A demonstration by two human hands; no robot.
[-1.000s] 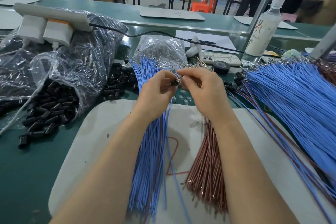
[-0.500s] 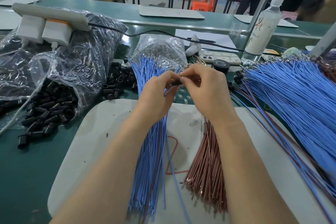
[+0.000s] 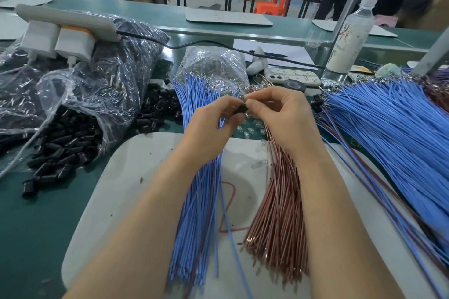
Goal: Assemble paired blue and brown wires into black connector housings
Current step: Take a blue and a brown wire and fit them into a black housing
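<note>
At the left of the frame, loose black connector housings (image 3: 60,150) spill from a torn clear plastic bag (image 3: 80,94) onto the green tabletop (image 3: 36,238); they look like small, hard, light plastic sleeves, easy to pinch but apt to roll. Just right of them, at centre left, a fan of blue wires (image 3: 194,213) lies across a white mat (image 3: 136,177), thin and limp, likely to bend if pushed from far back, so each is best gripped close behind its metal tip. At centre frame the left hand (image 3: 209,126) is closed in a pinch on one black housing (image 3: 242,107), with a blue wire trailing down from it. Touching it, the right hand (image 3: 281,116) has thumb and forefinger closed at the housing's mouth, apparently on a wire end, though what it grips is too small to tell. Below lies the brown wire bundle (image 3: 279,213), equally pliant. At right, a large heap of blue wires (image 3: 388,133) rests.
</note>
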